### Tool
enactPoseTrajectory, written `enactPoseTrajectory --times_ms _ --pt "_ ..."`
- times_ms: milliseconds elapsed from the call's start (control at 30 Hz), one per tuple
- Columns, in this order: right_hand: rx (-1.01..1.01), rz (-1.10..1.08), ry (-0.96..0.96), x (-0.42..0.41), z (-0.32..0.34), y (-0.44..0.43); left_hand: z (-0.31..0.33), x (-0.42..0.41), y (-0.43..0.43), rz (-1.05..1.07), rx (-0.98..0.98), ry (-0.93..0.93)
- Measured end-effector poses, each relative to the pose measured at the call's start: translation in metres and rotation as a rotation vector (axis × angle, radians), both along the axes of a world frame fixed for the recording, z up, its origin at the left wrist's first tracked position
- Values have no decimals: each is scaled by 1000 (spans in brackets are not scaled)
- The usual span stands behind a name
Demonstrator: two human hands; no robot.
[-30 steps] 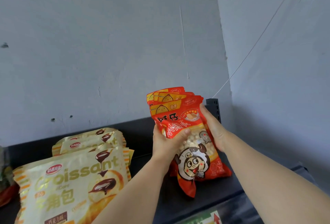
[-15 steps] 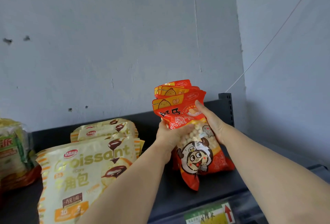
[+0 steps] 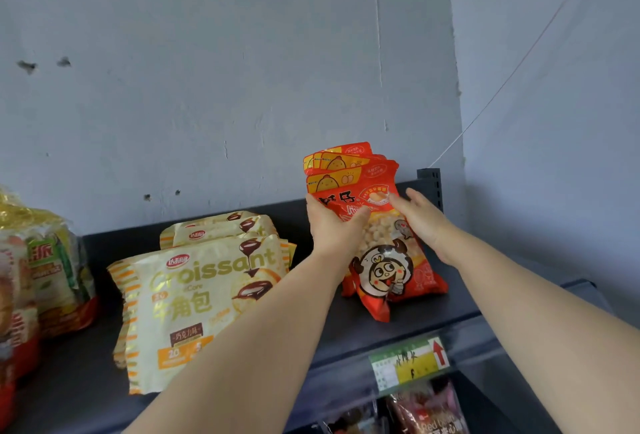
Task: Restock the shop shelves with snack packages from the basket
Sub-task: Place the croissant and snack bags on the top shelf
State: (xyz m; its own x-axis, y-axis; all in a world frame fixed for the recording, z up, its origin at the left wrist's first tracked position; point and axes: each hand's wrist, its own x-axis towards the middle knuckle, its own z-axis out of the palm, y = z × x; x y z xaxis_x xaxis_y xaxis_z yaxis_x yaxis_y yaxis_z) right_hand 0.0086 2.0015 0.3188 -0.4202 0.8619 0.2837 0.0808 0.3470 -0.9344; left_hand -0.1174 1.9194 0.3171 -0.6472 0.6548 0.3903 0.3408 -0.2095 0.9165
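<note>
A: What's nearest the camera?
B: Two bare forearms reaching forward. Under them is the front of the dark shelf [image 3: 346, 340], which is matte and flat. A clear strip on its lip carries a green-and-yellow price label [image 3: 408, 362] with a red arrow. On the level below, dark packets [image 3: 427, 411] in glossy film show only their tops.

A: And on the shelf deck?
B: To the left are croissant bags [image 3: 207, 291], puffy cream-and-gold pillows of shiny film with crimped, orange-striped ends. One leans in front and more are stacked behind it. At the far left are wrapped bundles [image 3: 52, 267] in crinkled clear plastic with green, yellow and red print. I can't tell what's inside them.

A: Where are the snacks being stocked?
B: The red snack packets [image 3: 388, 271] stand upright at the right end of the shelf with their bottoms on the deck. Several are fanned one behind another. The front one is glossy red, with a cartoon face and a clear window full of small, pale, round balls.

A: The hands?
B: The left hand [image 3: 332, 229] grips the packets' left side, with the thumb curled across the front. The right hand [image 3: 424, 222] lies against their right edge, fingers nearly straight and thumb tip on the front.

A: Behind all that?
B: A perforated metal upright post [image 3: 431, 184] comes first. Behind it is the rough grey wall [image 3: 207, 70], pitted and scuffed. A thin wire [image 3: 502, 87] slants across the corner.
</note>
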Motion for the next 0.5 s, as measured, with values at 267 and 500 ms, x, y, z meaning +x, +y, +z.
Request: enactPoseTrajectory --times_ms 267,500 --pt "-66 -14 -216 30 -36 -35 -8 21 -33 -138 -620 180" --pt "295 -244 -384 31 -56 -44 -40 16 -36 142 -666 602"
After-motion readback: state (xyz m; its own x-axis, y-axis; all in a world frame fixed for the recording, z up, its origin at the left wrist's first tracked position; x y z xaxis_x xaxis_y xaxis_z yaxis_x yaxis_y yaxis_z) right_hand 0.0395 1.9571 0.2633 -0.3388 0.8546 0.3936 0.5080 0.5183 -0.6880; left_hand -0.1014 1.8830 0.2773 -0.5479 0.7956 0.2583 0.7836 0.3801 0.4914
